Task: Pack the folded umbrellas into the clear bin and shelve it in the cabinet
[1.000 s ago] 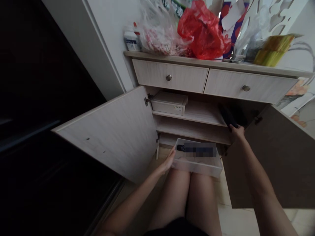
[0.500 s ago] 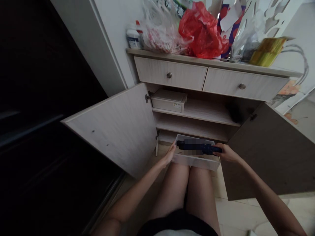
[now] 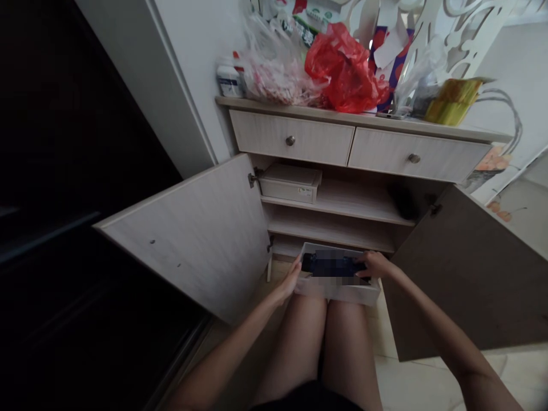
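A shallow whitish box (image 3: 338, 293) sits over my thighs in front of the cabinet. My left hand (image 3: 291, 278) holds its left end, fingers along the outer side. Inside the box lies a long dark blue object (image 3: 336, 265), black at its left end; pixelation covers much of it, so I cannot make out its kind. My right hand (image 3: 371, 265) reaches over the box's right end, thumb and fingers around the right end of the dark blue object.
Cabinet doors stand swung out at left (image 3: 192, 240) and right (image 3: 462, 279). A lidded box (image 3: 289, 185) occupies the upper shelf, with a dark item (image 3: 403, 201) at right. A red plastic bag (image 3: 342, 68), a white bottle (image 3: 229, 79) and a yellow package (image 3: 454, 101) crowd the top.
My right hand has lowered the dark blue object into the box and shifted slightly left. My left hand stays on the box. The whole view has tilted a little.
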A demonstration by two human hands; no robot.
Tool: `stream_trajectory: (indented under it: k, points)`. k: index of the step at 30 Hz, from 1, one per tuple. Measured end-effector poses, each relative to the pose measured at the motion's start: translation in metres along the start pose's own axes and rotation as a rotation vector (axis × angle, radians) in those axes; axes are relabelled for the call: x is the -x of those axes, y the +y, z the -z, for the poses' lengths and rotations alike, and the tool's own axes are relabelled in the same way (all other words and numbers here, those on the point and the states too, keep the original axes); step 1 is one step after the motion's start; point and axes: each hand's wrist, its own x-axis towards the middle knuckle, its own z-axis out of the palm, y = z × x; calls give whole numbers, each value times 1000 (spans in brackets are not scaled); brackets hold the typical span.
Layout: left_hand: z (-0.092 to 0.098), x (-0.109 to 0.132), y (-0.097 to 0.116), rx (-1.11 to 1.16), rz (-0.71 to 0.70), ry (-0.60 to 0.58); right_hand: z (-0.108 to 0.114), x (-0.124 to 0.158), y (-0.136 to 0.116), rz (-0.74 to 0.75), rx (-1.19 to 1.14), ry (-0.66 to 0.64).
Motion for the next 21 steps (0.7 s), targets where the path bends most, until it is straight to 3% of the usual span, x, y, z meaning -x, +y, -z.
stream_trajectory:
  k: [3,7,9,13,18,21]
  points:
    - [0,-2,-1,11,-25,-7,32,-30,34,-127,2,65]
    - [1,-4,-3,14,-37,-22,78,-71,94,-603,81,313]
    - [2,-5,-5,19,-32,-21,89,-85,119,-754,42,308]
    - [4,-4,-8,10,-31,-5,78,-103,140,-861,-59,229]
    - [7,-1,-4,-5,3,1,45,-117,131,-921,-80,429]
    - [6,0,2,-16,-13,-3,44,-117,129,-969,-161,491]
